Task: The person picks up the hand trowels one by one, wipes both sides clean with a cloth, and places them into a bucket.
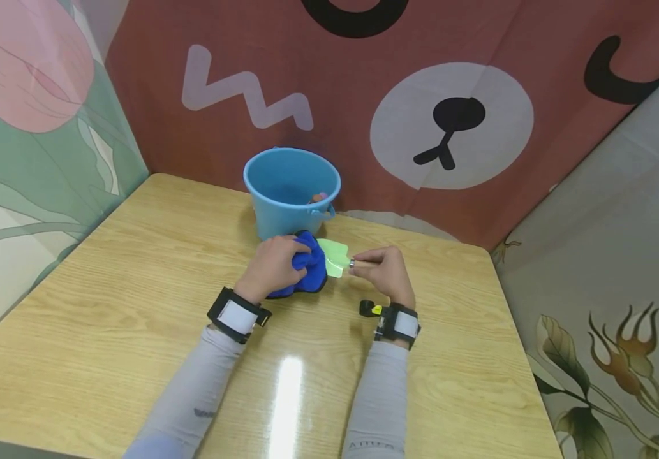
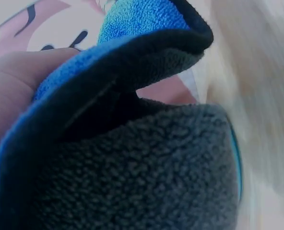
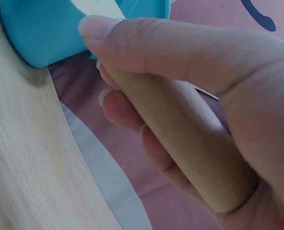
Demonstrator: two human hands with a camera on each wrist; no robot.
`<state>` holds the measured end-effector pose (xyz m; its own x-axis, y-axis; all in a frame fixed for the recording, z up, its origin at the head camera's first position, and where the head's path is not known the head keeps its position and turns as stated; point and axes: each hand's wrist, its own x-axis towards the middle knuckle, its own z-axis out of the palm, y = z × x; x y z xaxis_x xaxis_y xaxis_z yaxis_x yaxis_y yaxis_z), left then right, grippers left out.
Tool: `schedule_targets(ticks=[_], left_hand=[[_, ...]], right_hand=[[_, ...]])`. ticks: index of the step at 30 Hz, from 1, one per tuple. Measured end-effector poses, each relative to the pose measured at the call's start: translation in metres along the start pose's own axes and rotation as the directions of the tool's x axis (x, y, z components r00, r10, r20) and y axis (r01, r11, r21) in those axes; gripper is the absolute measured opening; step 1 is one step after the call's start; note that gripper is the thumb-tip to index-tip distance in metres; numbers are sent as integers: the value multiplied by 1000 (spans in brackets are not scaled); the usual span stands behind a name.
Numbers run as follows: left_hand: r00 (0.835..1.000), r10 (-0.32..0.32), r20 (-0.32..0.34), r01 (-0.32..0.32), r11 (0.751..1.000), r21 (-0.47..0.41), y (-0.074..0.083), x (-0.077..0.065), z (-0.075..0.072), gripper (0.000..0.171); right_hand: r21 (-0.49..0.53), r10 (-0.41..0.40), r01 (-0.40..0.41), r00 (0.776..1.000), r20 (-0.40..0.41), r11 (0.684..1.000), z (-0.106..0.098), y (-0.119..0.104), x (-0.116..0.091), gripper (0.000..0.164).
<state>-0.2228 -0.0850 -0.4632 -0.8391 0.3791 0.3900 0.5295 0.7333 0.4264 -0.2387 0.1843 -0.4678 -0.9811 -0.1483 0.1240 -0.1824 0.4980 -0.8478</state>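
My left hand [image 1: 272, 268] grips a blue cloth [image 1: 313, 268] with a dark edge; its dark grey, fuzzy underside fills much of the left wrist view. My right hand [image 1: 386, 273] holds a small trowel [image 1: 336, 254] by its handle. The trowel has a light green blade and a metal collar, and in the right wrist view its wooden handle [image 3: 180, 134] lies between thumb and fingers. The blade points left, and its left end meets the cloth's edge. Whether the cloth wraps the blade's tip is hidden.
A light blue bucket [image 1: 283, 220] stands just behind the hands, near the table's back edge, with small orange and pink items [image 1: 318, 197] inside. The wooden table [image 1: 450, 370] meets printed cloth backdrops [image 1: 352, 134] at the back and sides.
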Motion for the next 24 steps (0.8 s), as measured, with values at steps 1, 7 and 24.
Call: schedule_targets(ticks=[1, 7, 24], left_hand=[[1000, -5, -9, 5, 1000, -6, -3, 0, -3, 35], [998, -39, -44, 40, 999, 12, -21, -3, -17, 31], [988, -22, -150, 14, 998, -54, -16, -4, -23, 38]], right_hand=[[-6, 4, -4, 1000, -2, 1000, -1, 0, 0, 20], [18, 10, -10, 1000, -11, 1000, -5, 3, -3, 20], [5, -24, 24, 999, 39, 1000, 1, -3, 1, 22]])
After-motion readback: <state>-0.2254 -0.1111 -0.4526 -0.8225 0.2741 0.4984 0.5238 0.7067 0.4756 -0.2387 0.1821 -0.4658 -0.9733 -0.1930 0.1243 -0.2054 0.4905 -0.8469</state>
